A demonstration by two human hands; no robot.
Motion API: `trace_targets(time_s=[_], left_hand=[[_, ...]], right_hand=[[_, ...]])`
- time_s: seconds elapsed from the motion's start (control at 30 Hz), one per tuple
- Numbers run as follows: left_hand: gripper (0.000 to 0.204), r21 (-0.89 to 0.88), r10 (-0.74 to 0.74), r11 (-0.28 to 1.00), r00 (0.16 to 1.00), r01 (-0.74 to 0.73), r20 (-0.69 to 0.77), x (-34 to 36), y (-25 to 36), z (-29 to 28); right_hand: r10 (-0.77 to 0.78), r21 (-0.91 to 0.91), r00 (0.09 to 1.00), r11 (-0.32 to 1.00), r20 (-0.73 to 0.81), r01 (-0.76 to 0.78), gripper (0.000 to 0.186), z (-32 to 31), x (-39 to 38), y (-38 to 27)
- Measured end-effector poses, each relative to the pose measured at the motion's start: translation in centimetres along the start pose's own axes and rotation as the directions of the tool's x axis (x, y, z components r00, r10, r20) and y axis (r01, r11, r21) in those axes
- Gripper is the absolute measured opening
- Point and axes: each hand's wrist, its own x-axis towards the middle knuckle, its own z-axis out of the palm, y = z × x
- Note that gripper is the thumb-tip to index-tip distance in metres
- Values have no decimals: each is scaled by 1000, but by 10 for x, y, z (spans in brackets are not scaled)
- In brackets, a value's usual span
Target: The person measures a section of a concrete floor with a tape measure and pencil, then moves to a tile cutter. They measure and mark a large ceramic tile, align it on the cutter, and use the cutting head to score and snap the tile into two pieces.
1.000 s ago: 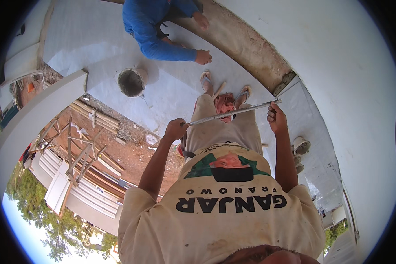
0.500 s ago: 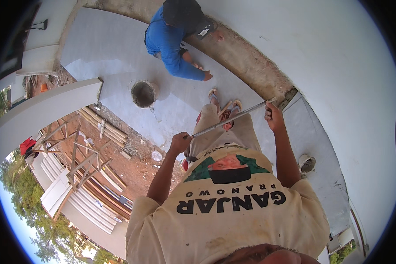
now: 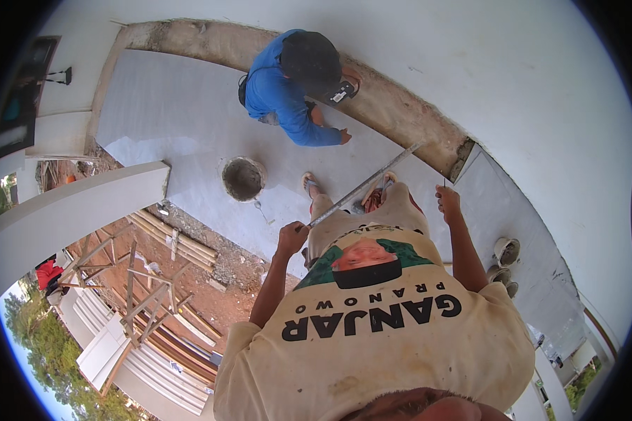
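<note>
Locate grey bar (image 3: pixel 364 188), angled toward 2 o'clock from left hand (image 3: pixel 293 238), with fingers clenched round it. Note right hand (image 3: pixel 449 201) apart from bar, with fingers curled (cannot tell if empty). Judge grey floor (image 3: pixel 189 105) mostly laid, with bare strip (image 3: pixel 400 121) left at 1 o'clock.

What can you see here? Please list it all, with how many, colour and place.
Bar: one, grey, slanting across centre
Bucket: one, grey, left of centre
Floor: one, grey, middle
Co-worker: one, blue top, upper middle
Wall: one, white, upper right
Poles: several, tan, left
Wooden frames: several, brown, lower left
Small containers: at least two, pale, right
Trees: several, green, mostly lower left
Shirt: one, cream, bottom
Left grip: one, bare, on bar's near end
Right grip: one, bare, apart from bar
</note>
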Motion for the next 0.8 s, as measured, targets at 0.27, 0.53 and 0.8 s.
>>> trace_targets(time_s=[0.27, 0.53, 0.8], left_hand=[[26, 10, -34, 999, 997, 34, -66, 23, -64, -111], [26, -39, 4, 999, 976, -13, -219, 46, -95, -191], [26, -285, -131, 958, 942, 40, -308, 53, -140, -197]], right_hand=[[-68, -171, 996, 982, 51, 76, 14, 108, -43, 27], [-326, -582, 943, 754, 71, 304, 25, 143, -40, 78], [-386, -772, 862, 416, 327, 480, 30, 158, -16, 82]])
